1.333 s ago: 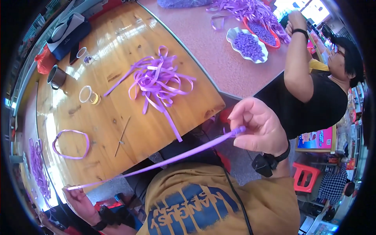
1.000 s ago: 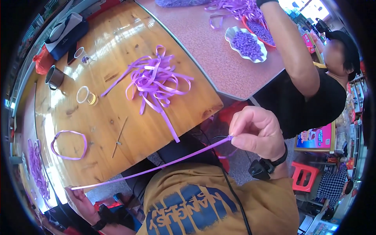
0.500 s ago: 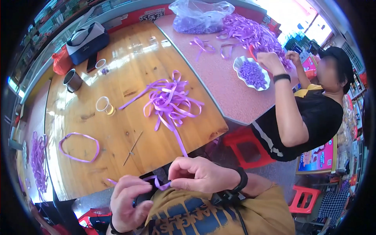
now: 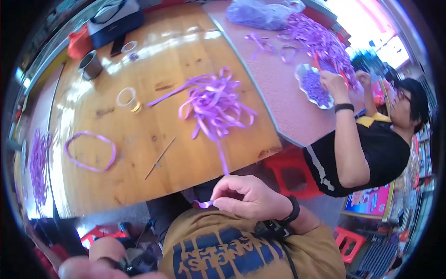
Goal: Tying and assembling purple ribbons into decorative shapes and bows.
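Note:
My right hand (image 4: 248, 197) pinches a purple ribbon between thumb and fingertips, in front of my shirt and just off the table's near edge. A short curled end of the ribbon (image 4: 205, 204) sticks out to the left of my fingertips. From behind the hand a strand runs up to a loose heap of purple ribbon (image 4: 214, 109) on the wooden table. At the lower left, low and close, is my left hand (image 4: 95, 265), blurred, its fingers not clear. A thin stick (image 4: 160, 158) and a ribbon loop (image 4: 90, 151) lie on the table.
A metal mug (image 4: 90, 65), a clear plastic cup (image 4: 126, 96) and a bag (image 4: 115, 23) stand on the wooden table (image 4: 139, 181). At right, a co-worker (image 4: 371, 149) reaches over a scalloped bowl (image 4: 315, 86) of purple pieces. Red stools (image 4: 290, 172) stand below.
My left hand has left the ribbon and moved down to the lower left. My right hand keeps its pinch. The whole view has shifted a little, and the co-worker's hand is nearer the bowl.

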Demonstrator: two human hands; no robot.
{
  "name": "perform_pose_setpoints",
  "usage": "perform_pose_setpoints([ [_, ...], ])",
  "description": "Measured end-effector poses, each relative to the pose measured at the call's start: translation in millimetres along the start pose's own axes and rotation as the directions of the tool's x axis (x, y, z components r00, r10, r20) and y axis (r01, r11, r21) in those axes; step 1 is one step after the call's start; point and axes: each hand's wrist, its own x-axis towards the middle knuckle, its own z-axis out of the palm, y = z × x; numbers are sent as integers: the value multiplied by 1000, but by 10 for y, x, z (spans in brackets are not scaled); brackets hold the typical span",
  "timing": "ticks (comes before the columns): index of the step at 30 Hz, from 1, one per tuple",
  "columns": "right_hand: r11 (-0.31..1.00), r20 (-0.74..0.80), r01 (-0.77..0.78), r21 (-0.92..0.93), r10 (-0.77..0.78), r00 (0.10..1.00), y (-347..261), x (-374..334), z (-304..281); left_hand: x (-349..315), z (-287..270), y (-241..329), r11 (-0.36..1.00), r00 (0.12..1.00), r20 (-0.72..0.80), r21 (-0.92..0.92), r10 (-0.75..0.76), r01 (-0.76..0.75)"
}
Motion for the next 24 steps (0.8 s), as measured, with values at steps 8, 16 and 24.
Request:
perform_pose_setpoints([
  [8,977,-472,72,-201,-161,867,433,183,-685,761,782,-761,920,866,492,-291,-90,261],
  [16,932,-419,328,-153,-361,833,721,176,-950,2063,2877,-873,921,500,787,-217,360,-322],
  [24,874,-483,443,-198,-480,732,745,211,-1032,2454,4433,-907,948,551,784,-149,287,-281],
])
